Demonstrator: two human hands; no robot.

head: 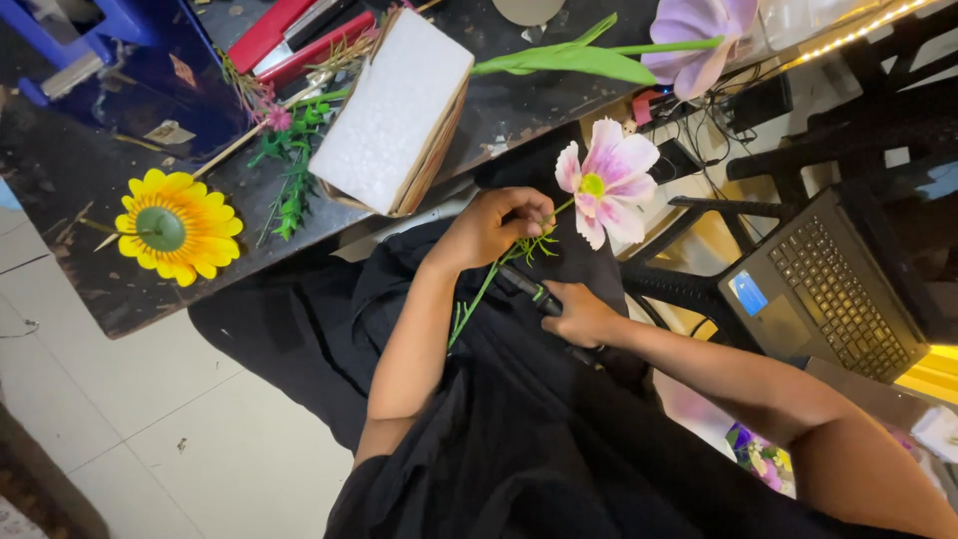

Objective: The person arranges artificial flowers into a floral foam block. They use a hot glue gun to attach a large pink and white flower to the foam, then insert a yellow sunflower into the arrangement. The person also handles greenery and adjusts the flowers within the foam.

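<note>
My left hand (494, 228) grips the thin green stem (477, 299) of a pink-and-white artificial flower (607, 186) just below its small leaves, over my lap. The bloom points up and right, the stem trails down past my wrist. My right hand (581, 312) is closed around a black-handled cutting tool (527, 287) whose tip lies against the stem just below my left hand.
A dark tabletop (90, 200) holds a yellow artificial sunflower (178, 227), a white foam block in a basket (394, 110), green sprigs (291, 160), red tools (289, 35) and a long-stemmed purple flower (699, 40). An open laptop (828, 289) sits at right.
</note>
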